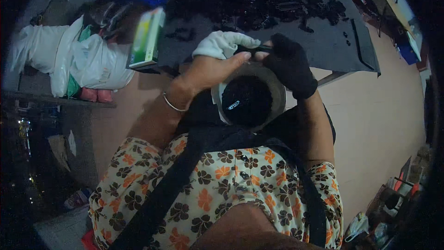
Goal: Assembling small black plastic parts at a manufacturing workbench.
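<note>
My left hand (216, 65) has a white cloth (217, 44) over its fingers, and its bare thumb presses inward. My right hand (291, 67), in a black glove with bare fingertips, meets it from the right. Between the fingertips of both hands is a small dark piece (255, 50), too dim to name more exactly. Directly below the hands stands a round, light-rimmed bucket (279, 95) between my legs. Its inside is dark, with one small pale marking visible.
A dark table (323, 48) is ahead, with many small black parts (277, 7) heaped at its far side. A green and yellow box (149, 37) stands near its left front edge. White plastic bags (99, 62) lie at the left. Clutter (393, 203) sits on the floor at the lower right.
</note>
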